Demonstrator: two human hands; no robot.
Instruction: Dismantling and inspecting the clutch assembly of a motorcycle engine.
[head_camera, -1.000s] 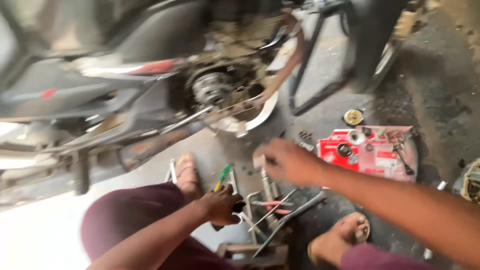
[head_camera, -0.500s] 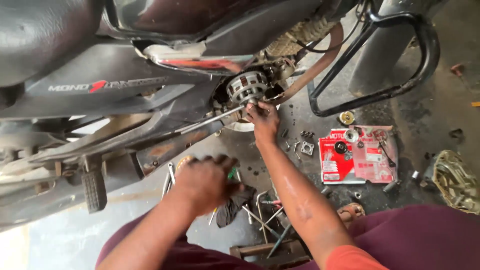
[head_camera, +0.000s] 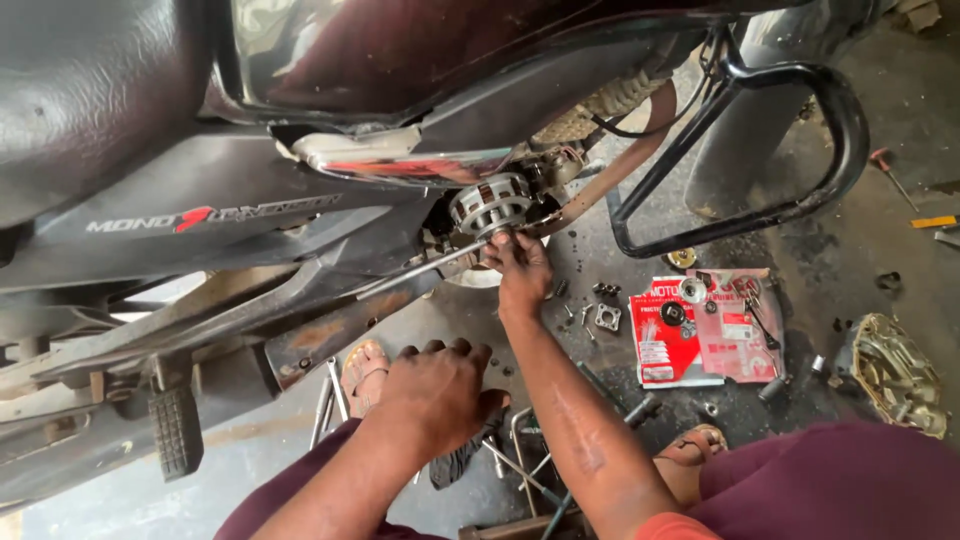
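Oily concrete floor (head_camera: 860, 250) beneath motorcycle (head_camera: 300, 150).

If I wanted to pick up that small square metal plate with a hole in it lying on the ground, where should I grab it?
The small square metal plate lies flat on the stained concrete floor, clear of the bolts nearby. Probably best to come from straight above and pinch two opposite outer edges: they are straight and parallel, and nothing crowds them. The red printed packet sits to one side, so approach from above rather than sideways.
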